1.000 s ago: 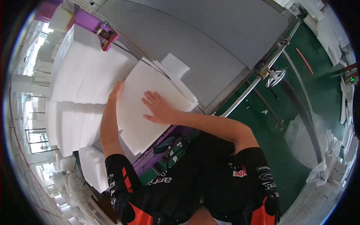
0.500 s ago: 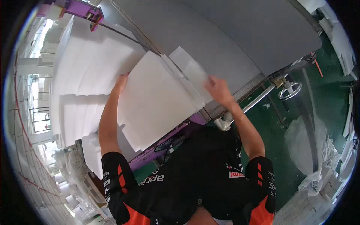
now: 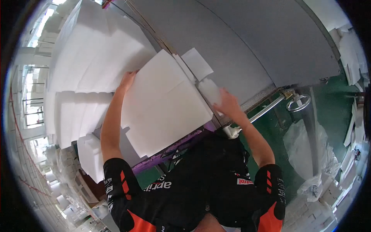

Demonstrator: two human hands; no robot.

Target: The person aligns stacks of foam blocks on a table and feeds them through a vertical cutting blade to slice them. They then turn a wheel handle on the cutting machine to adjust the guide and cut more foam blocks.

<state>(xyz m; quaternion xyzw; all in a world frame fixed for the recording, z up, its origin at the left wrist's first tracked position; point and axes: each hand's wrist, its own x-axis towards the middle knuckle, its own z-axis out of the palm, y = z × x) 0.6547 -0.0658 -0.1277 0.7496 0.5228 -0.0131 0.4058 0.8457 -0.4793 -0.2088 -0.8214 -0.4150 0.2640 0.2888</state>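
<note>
sheet (image 3: pixel 162 108), broad and white, lay between the two hands at the near left of the grey table (image 3: pixel 232 42), its front edge just by the purple frame (image 3: pixel 185 141). the left hand (image 3: pixel 126 82) was at its upper left edge, fingers close together; whether they pinched the edge or only braced it, i could not tell. the right hand (image 3: pixel 230 106) was beyond the opposite edge, at the near end of a small scrap (image 3: pixel 208 89), fingers a little bent. they seemed to touch the scrap, but i could not tell whether they were clamped on it. a second scrap (image 3: pixel 197 63) lay just past the first, and a narrow strip (image 3: pixel 184 66) ran along the sheet's upper right edge.

good handling, as i judged it, called for a light, even brace from the left hand, since a hard press could have dented the edge or skewed the sheet. the right hand would have done best to work low and flat on the scrap, clear of the sheet, so that no corner caught or lifted. the tall stack (image 3: pixel 96 50) stood just beside the left hand, so a wide swing there risked a knock. the bar (image 3: pixel 266 108) and wheel (image 3: pixel 298 103) were off to the right, the bar's end near the right wrist.
</note>
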